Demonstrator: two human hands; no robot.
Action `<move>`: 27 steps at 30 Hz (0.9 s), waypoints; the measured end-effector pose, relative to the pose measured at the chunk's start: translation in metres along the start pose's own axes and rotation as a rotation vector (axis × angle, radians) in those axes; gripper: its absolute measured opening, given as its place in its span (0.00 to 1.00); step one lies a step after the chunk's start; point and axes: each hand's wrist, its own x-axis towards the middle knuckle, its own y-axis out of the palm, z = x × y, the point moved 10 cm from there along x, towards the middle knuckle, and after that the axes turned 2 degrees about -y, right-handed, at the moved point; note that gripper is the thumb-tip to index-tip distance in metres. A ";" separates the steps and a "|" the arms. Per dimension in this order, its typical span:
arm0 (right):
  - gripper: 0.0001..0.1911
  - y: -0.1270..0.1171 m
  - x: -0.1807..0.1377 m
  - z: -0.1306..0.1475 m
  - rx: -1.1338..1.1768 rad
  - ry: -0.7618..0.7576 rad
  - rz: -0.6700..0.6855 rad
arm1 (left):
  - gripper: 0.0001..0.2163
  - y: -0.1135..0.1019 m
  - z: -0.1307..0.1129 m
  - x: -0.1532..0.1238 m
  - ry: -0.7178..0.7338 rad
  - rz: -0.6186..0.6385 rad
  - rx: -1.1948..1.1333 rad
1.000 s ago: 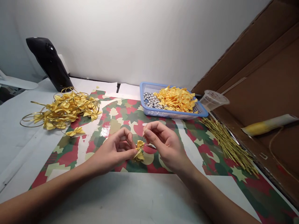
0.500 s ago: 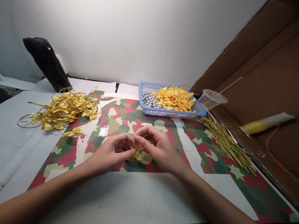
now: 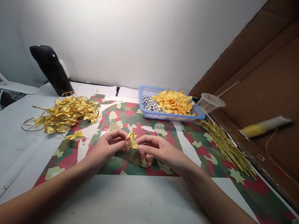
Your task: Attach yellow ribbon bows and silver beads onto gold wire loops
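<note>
My left hand [image 3: 107,147] and my right hand [image 3: 157,151] meet over the patterned paper [image 3: 187,146], both pinching a small yellow ribbon bow with a gold wire loop [image 3: 130,141]. The loop stands up between my fingertips. Left of my hands lies a heap of finished yellow bows with gold loops [image 3: 65,113]. A single bow [image 3: 75,135] lies apart at the near edge of that heap.
A blue basket [image 3: 149,115] at the back holds silver bells and loose yellow bows. Gold twist ties [image 3: 224,144] lie in a bundle on the right, beside a clear plastic cup [image 3: 211,102]. A black device [image 3: 52,70] stands back left. Cardboard walls off the right.
My hands came together, then rose a little from the paper. The gold wire now forms a visible loop above the bow between my fingertips.
</note>
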 end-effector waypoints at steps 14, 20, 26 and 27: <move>0.17 -0.012 -0.004 0.014 -0.084 -0.109 -0.151 | 0.07 -0.001 -0.009 -0.004 0.204 0.003 0.166; 0.09 -0.031 -0.023 0.062 -0.414 -0.458 -0.469 | 0.09 0.008 -0.009 -0.008 0.194 0.064 0.170; 0.08 0.002 -0.003 0.065 -0.788 -0.415 -0.230 | 0.11 0.010 -0.009 -0.008 0.235 0.086 0.165; 0.08 0.004 0.000 0.063 -0.808 -0.390 -0.218 | 0.12 0.010 -0.008 -0.008 0.240 0.087 0.164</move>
